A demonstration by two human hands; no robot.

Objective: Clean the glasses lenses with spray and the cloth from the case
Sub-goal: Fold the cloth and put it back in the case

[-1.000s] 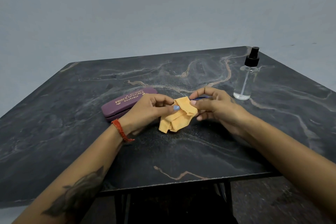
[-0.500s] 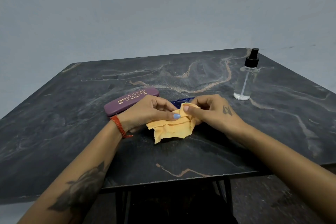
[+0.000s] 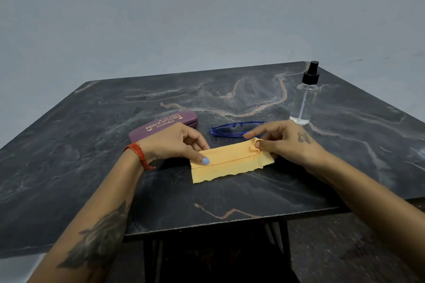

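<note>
- The left hand (image 3: 177,142) pins the cloth (image 3: 230,163) at its left end, thumb pressed on top; the right hand (image 3: 285,142) pinches the bunched right end.
- A second ago the cloth was crumpled between both hands over the glasses; it is now stretched out flat and folded lengthwise on the counter (image 3: 92,167).
- Judgement: wiping appears finished, with the cloth being folded for the case (image 3: 163,125).
- The glasses (image 3: 230,130) lie free just beyond the cloth.
- The spray bottle (image 3: 305,99) stands upright, beyond the right hand.
</note>
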